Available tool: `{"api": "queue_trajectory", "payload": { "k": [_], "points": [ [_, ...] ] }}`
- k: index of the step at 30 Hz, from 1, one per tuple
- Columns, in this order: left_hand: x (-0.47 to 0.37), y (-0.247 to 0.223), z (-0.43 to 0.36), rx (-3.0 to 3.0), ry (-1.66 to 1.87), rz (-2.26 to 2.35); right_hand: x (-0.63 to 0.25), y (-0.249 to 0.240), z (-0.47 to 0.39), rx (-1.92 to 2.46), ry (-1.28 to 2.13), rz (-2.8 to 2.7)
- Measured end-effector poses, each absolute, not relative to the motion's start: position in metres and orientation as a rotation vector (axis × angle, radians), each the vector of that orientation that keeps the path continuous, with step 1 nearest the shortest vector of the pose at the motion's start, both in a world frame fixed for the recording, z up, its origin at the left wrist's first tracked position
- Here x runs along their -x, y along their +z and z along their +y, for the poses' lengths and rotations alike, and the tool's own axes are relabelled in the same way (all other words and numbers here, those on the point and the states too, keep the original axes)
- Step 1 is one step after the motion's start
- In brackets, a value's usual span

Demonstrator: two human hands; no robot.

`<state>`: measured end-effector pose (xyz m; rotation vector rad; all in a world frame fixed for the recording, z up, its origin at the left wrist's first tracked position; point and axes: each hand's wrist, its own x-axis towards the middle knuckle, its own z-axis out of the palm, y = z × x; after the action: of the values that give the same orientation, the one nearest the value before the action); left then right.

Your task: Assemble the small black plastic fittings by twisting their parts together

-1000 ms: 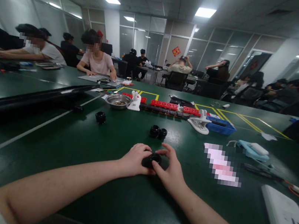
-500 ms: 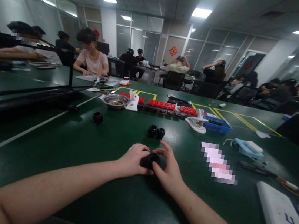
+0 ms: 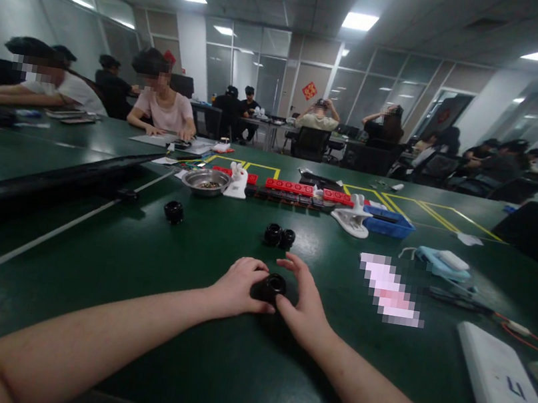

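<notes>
A black ring-shaped part (image 3: 274, 286) sits between my hands above the green table (image 3: 205, 360), its round opening facing up toward me. My left hand (image 3: 240, 286) is wrapped round its left side. On the right, my right hand (image 3: 303, 301) has its thumb at the part's lower right edge, while its fingers are spread and raised off it. Beyond my hands stand two similar black parts side by side, one (image 3: 273, 234) on the left and one (image 3: 288, 238) on the right. Another black part (image 3: 173, 212) stands farther left.
At the back are a metal bowl (image 3: 206, 182), white clamps (image 3: 353, 217), red strips (image 3: 289, 188) and a blue tray (image 3: 389, 225). A light blue device (image 3: 442, 262), cables and a white case (image 3: 504, 385) lie right. A person (image 3: 162, 101) sits across the table.
My right thumb has moved off the opening of the black part to its edge, so the opening shows more fully. The view has shifted slightly.
</notes>
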<state>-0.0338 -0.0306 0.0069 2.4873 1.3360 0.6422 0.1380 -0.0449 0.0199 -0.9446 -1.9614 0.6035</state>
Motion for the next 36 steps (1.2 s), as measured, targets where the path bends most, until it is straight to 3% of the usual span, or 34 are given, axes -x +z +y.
{"api": "queue_trajectory", "payload": {
  "k": [6,12,20,26,32,36],
  "points": [
    [0.0338,0.0079,-0.0303,-2.489,0.612,1.333,-0.1326,0.0192,-0.0453,1.119,0.429,-1.933],
    [0.0344,0.0081,-0.0307,-2.49,0.625,1.326,-0.1373,0.0222,-0.0469,0.915,0.548,-1.996],
    [0.0337,0.0082,-0.0314,-2.455,0.631,1.347,-0.1334,0.0198,-0.0433,1.148,0.467,-1.936],
    [0.0344,0.0084,-0.0313,-2.476,0.622,1.33,-0.1358,0.0219,-0.0478,0.94,0.584,-2.013],
    [0.0337,0.0123,-0.0335,-2.444,0.62,1.336,-0.1333,0.0211,-0.0452,1.151,0.466,-1.923],
    [0.0341,0.0113,-0.0329,-2.435,0.613,1.337,-0.1338,0.0185,-0.0436,1.04,0.574,-1.971]
  ]
}}
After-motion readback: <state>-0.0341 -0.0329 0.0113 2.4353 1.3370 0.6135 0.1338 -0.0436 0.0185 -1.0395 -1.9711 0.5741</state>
